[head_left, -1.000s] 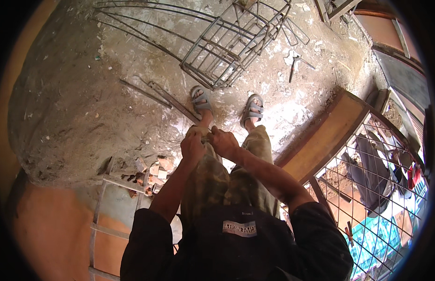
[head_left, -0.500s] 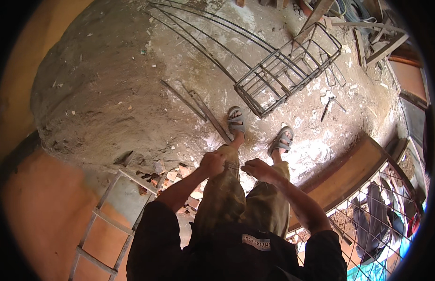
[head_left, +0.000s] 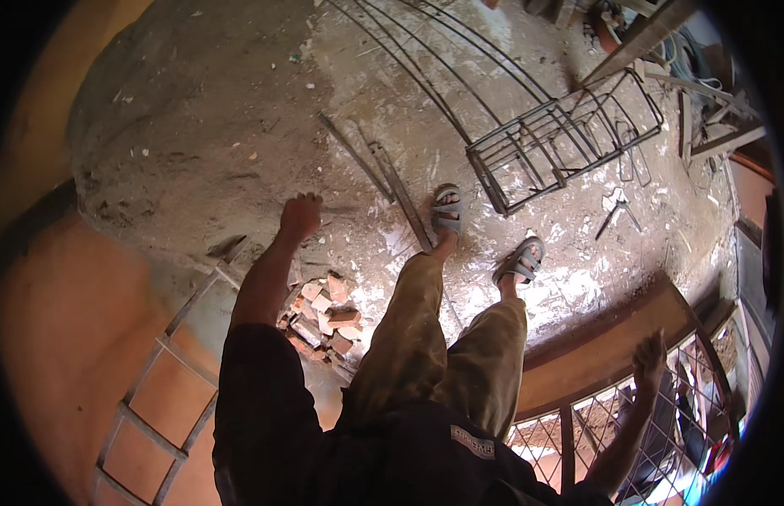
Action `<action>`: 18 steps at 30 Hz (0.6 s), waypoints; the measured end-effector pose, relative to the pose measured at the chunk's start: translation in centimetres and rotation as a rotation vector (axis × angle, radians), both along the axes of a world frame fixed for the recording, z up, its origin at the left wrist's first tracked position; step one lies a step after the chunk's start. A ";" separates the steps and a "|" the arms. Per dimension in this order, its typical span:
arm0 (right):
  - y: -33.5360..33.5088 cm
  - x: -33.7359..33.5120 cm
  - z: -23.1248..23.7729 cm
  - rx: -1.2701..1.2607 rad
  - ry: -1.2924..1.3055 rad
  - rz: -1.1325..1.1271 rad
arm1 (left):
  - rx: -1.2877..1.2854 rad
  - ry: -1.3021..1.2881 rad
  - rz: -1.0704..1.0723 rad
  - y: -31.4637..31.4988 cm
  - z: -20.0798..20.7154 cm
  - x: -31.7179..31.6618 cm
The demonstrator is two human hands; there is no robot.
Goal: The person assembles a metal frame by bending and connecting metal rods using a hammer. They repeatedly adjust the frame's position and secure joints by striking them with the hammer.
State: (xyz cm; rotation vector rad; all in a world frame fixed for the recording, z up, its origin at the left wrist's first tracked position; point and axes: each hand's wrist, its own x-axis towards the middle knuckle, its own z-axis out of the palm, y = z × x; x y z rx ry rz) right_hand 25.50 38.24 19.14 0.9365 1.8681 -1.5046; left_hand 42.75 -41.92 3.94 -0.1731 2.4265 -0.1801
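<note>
My left hand (head_left: 301,218) is held out to the left over the dirt floor, fingers curled in. Anything inside it is too small to make out. My right hand (head_left: 650,356) is far out on the right, in front of the metal grille, its fingers bunched. It looks dim and slightly blurred, and its contents do not show. On the floor ahead lies a rebar cage (head_left: 565,143), square-hooped, with long bars running to the far left. A pincer-like tool (head_left: 616,217) rests open on the floor right of the cage. Neither hand touches these.
Two flat bars (head_left: 400,194) lie beside my left sandal (head_left: 447,207). Broken bricks (head_left: 324,316) are heaped at my left, near a wooden ladder (head_left: 147,430). A brown ledge and grille (head_left: 611,341) stand close on my right. Timber (head_left: 645,38) is stacked at the far right.
My hands were together before my knees with thin wire between them. They have swung wide apart, left hand to the left, right hand to the right. No wire shows between them now.
</note>
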 end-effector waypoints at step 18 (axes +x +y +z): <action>-14.1 3.9 10.0 0.541 0.117 0.926 | 1.340 -0.599 0.785 17.1 6.7 -5.8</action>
